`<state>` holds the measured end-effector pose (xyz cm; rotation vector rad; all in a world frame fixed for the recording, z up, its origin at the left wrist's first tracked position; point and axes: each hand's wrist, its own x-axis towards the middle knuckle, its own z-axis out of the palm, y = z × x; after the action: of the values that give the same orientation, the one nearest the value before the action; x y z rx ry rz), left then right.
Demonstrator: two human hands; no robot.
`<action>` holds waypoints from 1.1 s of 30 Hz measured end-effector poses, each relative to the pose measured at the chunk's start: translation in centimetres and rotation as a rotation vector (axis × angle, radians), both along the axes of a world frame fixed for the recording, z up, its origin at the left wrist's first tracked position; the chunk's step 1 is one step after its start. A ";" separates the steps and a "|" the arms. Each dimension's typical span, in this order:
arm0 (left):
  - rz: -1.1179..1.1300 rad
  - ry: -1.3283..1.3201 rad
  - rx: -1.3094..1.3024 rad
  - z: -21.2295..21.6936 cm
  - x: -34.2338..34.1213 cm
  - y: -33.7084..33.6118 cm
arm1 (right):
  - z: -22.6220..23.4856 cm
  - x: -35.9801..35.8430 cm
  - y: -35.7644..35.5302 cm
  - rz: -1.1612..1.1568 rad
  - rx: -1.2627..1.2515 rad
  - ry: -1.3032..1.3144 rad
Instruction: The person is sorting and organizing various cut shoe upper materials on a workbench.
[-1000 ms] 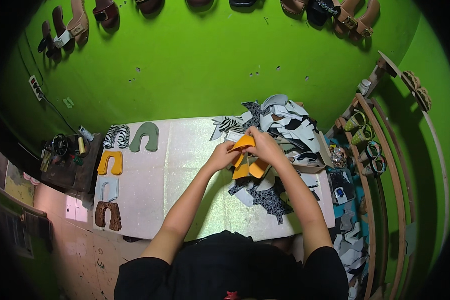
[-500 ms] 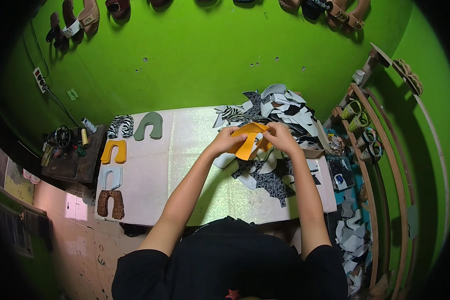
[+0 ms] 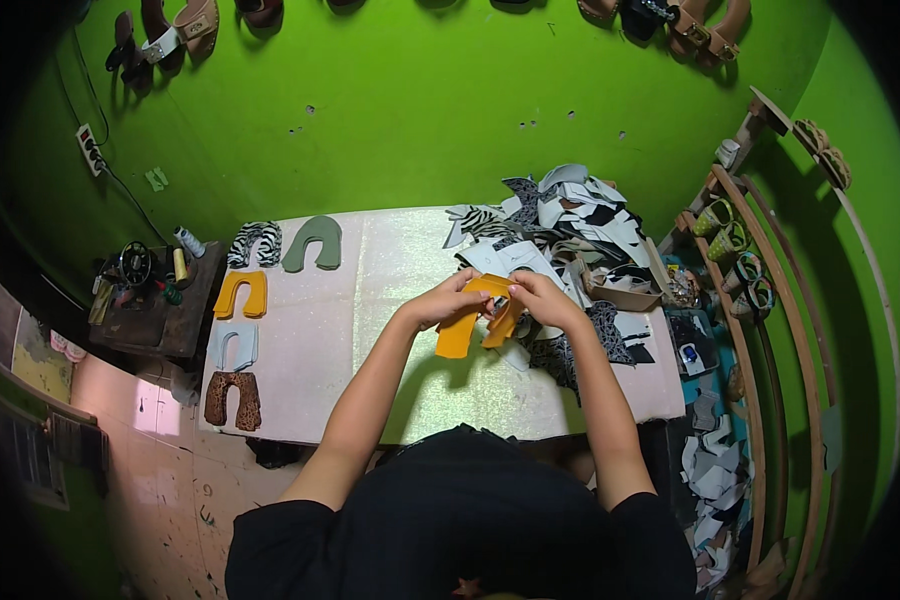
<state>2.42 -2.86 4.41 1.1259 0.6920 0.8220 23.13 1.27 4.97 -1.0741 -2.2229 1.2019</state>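
Observation:
Over the right half of the table, both my hands hold a yellow U-shaped leather-like piece by its curved top, its two legs hanging down toward me. My left hand pinches it at the left of the curve. Fingers of my right hand close on its right side. Along the table's left edge lie stacks of similar U-shaped pieces: zebra-striped, yellow, pale blue and leopard-print. Beside the zebra stack is an olive green stack.
A heap of offcuts covers the table's back right, spreading behind and under my hands. More scraps lie low on the right, near a wooden rack with sandals. Thread spools stand on a dark side table.
My hands have brought the yellow piece down and nearer to me. It was bent over and bunched; now its legs hang open. The whole view has shifted slightly.

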 end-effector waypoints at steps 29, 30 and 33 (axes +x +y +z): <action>0.553 0.309 -0.148 -3.4 -20.0 -8.0 | -9.7 -22.7 -5.2 -0.240 -0.361 0.481; 0.558 0.308 -0.153 -3.5 -20.6 -8.3 | -10.1 -23.4 -5.2 -0.251 -0.445 0.458; 0.606 0.287 -0.196 -4.0 -22.6 -8.9 | -10.7 -25.4 -5.5 -0.241 -0.552 0.425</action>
<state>-20.14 -11.79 0.37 0.8666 1.3644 1.0787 -2.29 -4.19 -5.76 -1.1049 -1.4336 1.7851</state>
